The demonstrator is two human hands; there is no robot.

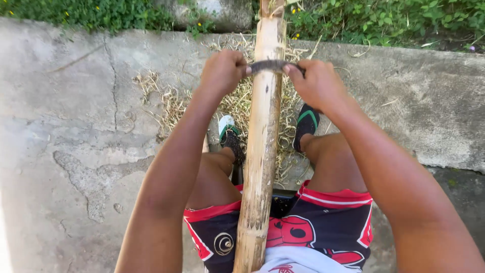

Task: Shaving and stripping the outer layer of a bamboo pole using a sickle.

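A long bamboo pole (261,146) runs between the person's knees, away toward the grass (384,17). Across it lies a dark curved blade (273,65) — the left hand (222,71) clenches one end, the right hand (316,83) the other. Dry shavings (174,101) litter the concrete (65,126).

View: one camera worn on the head.
Facing: steeply down and forward, along the arms to the concrete ground (70,151).
Nearness: close; lap fills the lower edge.
Far edge: green plants (384,17) along the top.
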